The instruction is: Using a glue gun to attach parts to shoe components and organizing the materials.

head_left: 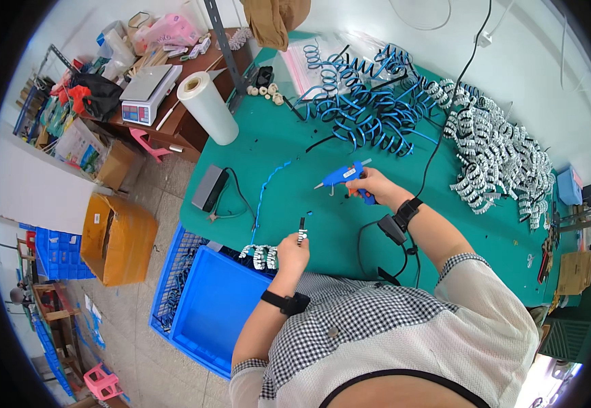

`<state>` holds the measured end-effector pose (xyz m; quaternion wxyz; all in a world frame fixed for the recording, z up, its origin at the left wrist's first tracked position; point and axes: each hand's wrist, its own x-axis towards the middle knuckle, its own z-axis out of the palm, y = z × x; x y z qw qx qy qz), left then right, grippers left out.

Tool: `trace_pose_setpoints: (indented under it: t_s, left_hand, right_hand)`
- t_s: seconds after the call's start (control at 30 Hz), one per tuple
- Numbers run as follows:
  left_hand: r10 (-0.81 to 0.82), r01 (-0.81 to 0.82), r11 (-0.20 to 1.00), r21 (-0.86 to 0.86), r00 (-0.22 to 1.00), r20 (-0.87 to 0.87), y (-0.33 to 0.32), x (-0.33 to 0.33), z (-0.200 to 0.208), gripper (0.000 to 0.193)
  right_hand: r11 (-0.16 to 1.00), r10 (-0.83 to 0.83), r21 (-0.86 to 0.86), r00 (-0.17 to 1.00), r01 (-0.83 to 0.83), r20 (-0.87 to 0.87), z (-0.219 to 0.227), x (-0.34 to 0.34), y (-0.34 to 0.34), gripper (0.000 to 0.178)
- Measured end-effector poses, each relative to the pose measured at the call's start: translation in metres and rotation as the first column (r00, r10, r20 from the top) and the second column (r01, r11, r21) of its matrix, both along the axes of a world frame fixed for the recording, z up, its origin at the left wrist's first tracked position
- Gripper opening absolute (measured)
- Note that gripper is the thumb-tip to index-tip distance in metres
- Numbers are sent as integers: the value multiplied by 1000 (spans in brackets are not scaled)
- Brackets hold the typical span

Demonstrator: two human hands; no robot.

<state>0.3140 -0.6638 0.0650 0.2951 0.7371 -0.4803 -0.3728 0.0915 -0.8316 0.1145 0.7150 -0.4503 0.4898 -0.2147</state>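
Observation:
My right hand (370, 183) is closed round the handle of a blue hot glue gun (340, 177), held above the green table with its nozzle toward the left. Nearer the front edge, my left hand (293, 253) pinches a white-and-black spiral coil (264, 257). The coil's curls hang to the left of the hand, and a short black end (302, 223) sticks up past the fingers. A twisted blue strand (263, 194) lies on the table beyond my left hand. The nozzle and the black end are apart.
Blue-and-black coils (370, 102) heap at the back, white-and-black coils (496, 149) at the right. A film roll (207, 105) stands at the back left, near a grey box with a cable (210, 189). Blue crates (217, 309) sit below the front edge. A black cord (438, 146) crosses the table.

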Motion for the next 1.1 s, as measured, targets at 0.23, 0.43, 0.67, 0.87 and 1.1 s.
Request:
trace_pose_setpoints:
  t_s: [0.23,0.43,0.67,0.87,1.1]
  left_hand:
    - [42,-42,999,27,999,11,-35,-25,-35,34]
    - [412,-263,897,354,790,-455,-62,-36,-12,44]
    - [198,-52,899,436,934,-297,-76,-7,-32,21]
    - [395,-217,888,406,812,-430,-60,9,-3,20]
    - [371,-214,910,355,804,-465,-54,0,-19,36]
  right_hand:
    - [998,60,-31,993,-57,102,24,40,-15,31]
    - [946,265,-249,940,-210,215,102,118,-64,23]
    - [791,429,-521,898,-321,97,167,222,-132,25]
    - [683,514,-603,858,-411,-3,170,290,-180,27]
    - [640,408,-641,895,-423,-182,164,333,-215,26]
